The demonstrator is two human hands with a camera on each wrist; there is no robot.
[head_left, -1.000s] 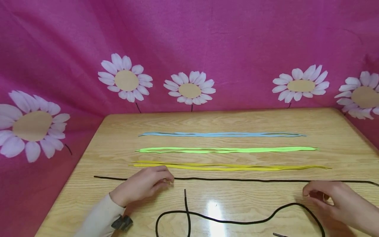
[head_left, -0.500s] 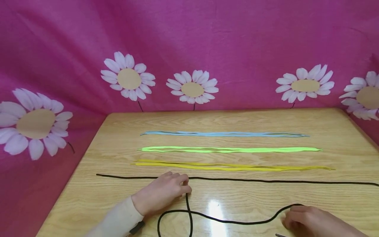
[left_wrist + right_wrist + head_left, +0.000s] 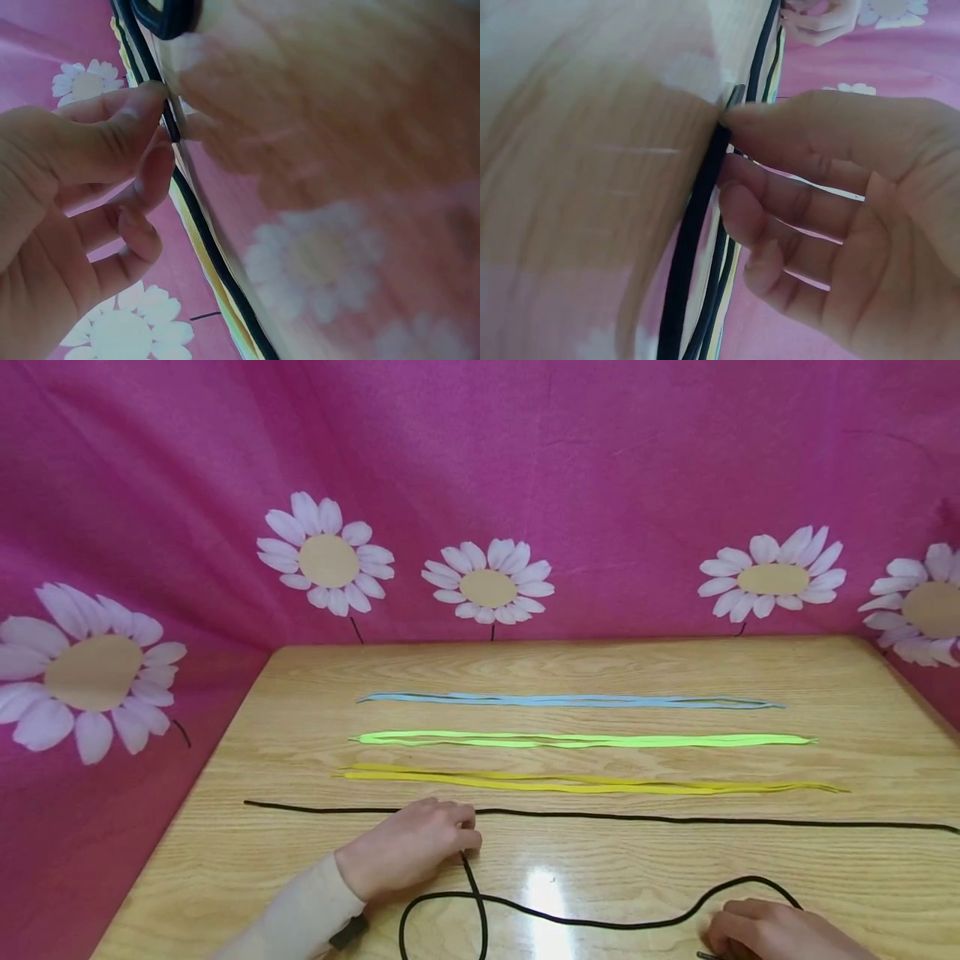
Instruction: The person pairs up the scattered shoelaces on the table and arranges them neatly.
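A black round shoelace (image 3: 600,924) lies in a loose curve at the front of the table, crossing itself in a loop at the left. My left hand (image 3: 408,847) pinches one end of it; in the left wrist view, thumb and forefinger (image 3: 146,101) meet on the lace by its tip. At the front right, my right hand (image 3: 780,933) pinches the lace close to its other tip, which shows past the thumb (image 3: 750,124) in the right wrist view. Behind both hands stretches a second black shoelace (image 3: 637,817), laid nearly straight; the left hand covers part of it.
Farther back lie a yellow shoelace (image 3: 600,786), a bright green shoelace (image 3: 675,741) and a light blue shoelace (image 3: 570,701), each doubled and roughly parallel. The wooden table (image 3: 300,672) ends at a pink cloth (image 3: 600,460) printed with daisies.
My left hand has moved right and taken hold of the near black lace's end, shifting it slightly left. The right hand has come down toward the front left onto the other end.
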